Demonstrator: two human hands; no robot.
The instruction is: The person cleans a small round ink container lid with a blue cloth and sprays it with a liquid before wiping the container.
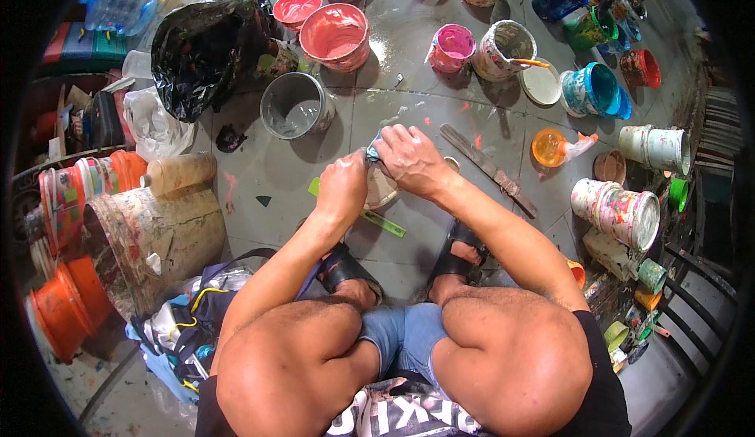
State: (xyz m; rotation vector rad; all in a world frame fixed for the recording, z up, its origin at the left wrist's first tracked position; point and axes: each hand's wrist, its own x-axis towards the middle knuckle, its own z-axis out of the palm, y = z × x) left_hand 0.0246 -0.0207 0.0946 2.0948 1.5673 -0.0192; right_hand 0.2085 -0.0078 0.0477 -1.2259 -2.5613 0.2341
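In front of my knees, both hands meet, closed on a small light-blue cloth (374,148) that shows between them. My left hand (344,179) is a fist at its left end, and my right hand (407,159) grips it from the right. Most of the cloth is hidden by my fingers. Just beneath the hands stands a round pale container (382,191), partly covered by them. By its near side lies a tool with a green handle (385,223). A long, stained flat blade (489,170) rests on the floor to the right.
Beyond my hands stand a grey bucket (295,107), a coral paint bucket (335,36) and a pink paint pot (451,48). A black plastic bag (206,52) sits far left, above a large stained drum (161,233). Paint-splashed buckets (621,213) lie on the right.
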